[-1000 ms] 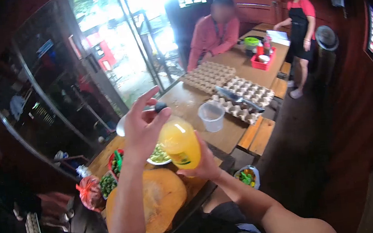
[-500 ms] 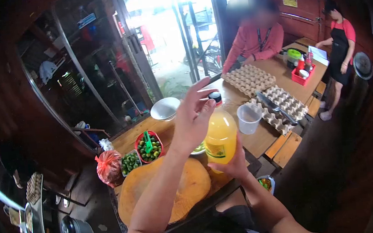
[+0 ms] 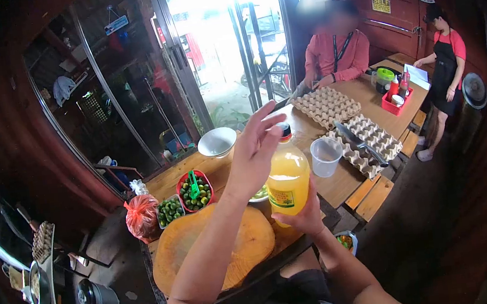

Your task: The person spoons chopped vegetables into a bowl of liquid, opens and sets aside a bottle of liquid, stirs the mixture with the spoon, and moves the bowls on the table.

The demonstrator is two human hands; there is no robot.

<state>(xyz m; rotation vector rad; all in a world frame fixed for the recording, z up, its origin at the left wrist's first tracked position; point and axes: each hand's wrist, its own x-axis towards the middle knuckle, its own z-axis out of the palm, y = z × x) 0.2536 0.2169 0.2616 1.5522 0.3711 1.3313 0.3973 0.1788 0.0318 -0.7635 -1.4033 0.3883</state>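
My right hand (image 3: 304, 211) is wrapped round the lower part of a plastic bottle (image 3: 288, 168) of yellow-orange liquid, held upright over the table edge. The bottle has a label low on its side and a dark cap (image 3: 284, 128) with a red ring below it. My left hand (image 3: 255, 151) is raised beside the cap, its fingers stretched and apart; whether the thumb touches the cap I cannot tell. Under my left forearm lies a round wooden chopping board (image 3: 248, 252). A clear plastic tub (image 3: 326, 156) stands right of the bottle.
White bowl (image 3: 217, 142), red basket (image 3: 210, 182) of green citrus with a green tool, tub of small green fruits (image 3: 170, 213) and red plastic bag (image 3: 142, 216) surround the board. Egg trays (image 3: 326, 106), a knife (image 3: 361, 142) and a red condiment basket (image 3: 397, 103) lie farther right. Two people are beyond.
My left hand has shifted slightly beside the cap, with its fingers still spread. The bottle stays in my right hand. The seated person's arms have moved slightly.
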